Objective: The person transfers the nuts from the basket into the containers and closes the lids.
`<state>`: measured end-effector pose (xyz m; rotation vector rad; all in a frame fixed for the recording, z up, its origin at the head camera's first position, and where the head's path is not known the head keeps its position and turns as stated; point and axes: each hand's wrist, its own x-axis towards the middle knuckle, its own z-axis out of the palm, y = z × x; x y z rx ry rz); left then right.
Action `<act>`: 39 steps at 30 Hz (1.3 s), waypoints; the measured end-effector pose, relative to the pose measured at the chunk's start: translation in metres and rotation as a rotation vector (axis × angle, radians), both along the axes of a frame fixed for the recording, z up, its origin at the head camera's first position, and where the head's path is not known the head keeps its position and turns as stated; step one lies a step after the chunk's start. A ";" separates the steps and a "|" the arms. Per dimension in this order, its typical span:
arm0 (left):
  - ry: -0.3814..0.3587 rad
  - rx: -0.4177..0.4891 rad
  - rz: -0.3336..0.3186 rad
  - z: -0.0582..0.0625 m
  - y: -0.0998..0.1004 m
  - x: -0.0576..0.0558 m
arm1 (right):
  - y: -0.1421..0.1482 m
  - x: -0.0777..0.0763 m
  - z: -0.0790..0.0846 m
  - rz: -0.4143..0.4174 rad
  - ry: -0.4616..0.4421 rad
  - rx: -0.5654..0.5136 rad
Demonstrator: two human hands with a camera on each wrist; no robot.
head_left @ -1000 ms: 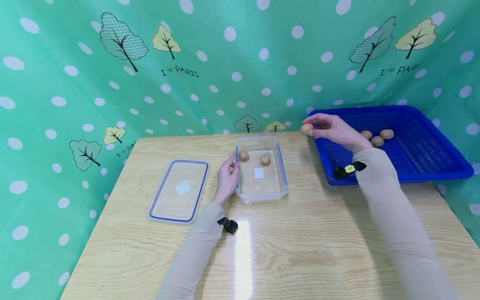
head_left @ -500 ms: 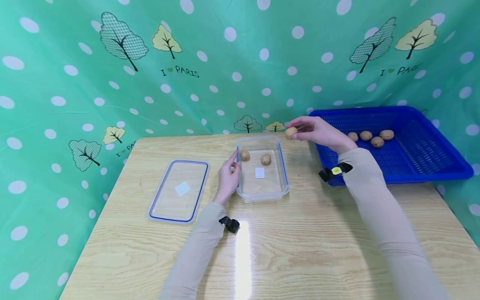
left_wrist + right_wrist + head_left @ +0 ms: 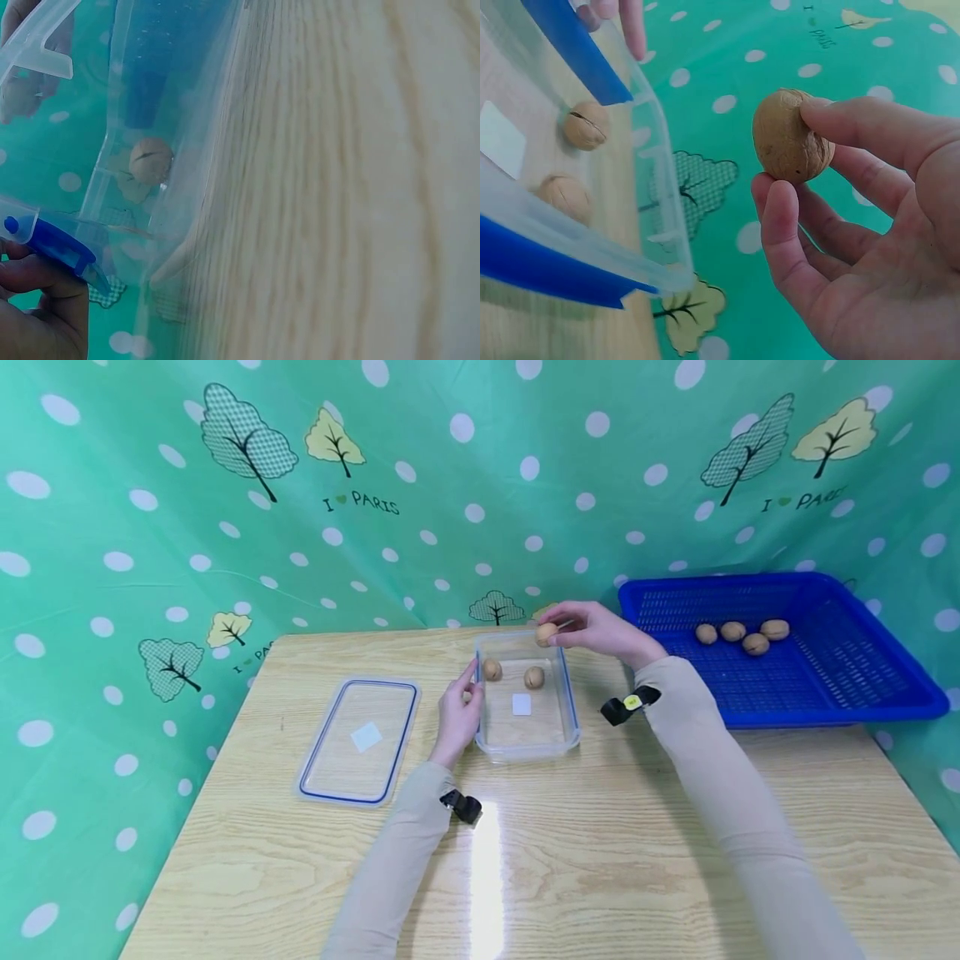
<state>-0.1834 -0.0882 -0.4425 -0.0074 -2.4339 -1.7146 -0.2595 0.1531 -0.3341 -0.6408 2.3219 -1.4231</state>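
My right hand (image 3: 592, 628) pinches a walnut (image 3: 787, 135) between thumb and fingertips, over the far right corner of a clear plastic food container (image 3: 525, 747). Inside the container, one walnut (image 3: 534, 677) lies near the middle and another walnut (image 3: 492, 670) by the left wall. My left hand (image 3: 457, 714) holds the container's left side, index finger stretched along the wall. Its bent fingers (image 3: 52, 285) are at a blue side latch (image 3: 60, 247) in the left wrist view. Through the container wall, the right hand shows only blurred there.
A blue plastic basket (image 3: 885, 693) with several walnuts (image 3: 755, 644) stands at the right. Left of the container lies its clear lid (image 3: 360, 764) with a blue seal, flat on the wooden table (image 3: 585, 860). A green patterned cloth (image 3: 480, 543) hangs behind the table.
My right hand has carried the walnut leftward from the basket's near left edge to above the container's far right corner. My left hand has stayed at the container's side.
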 end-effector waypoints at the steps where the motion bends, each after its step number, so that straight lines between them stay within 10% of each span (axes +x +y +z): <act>1: 0.002 -0.001 0.001 0.000 0.000 0.000 | -0.003 -0.001 -0.002 0.009 -0.006 -0.012; 39: 0.006 0.044 -0.001 0.001 0.005 -0.003 | -0.055 -0.024 -0.056 -0.060 -0.208 -0.064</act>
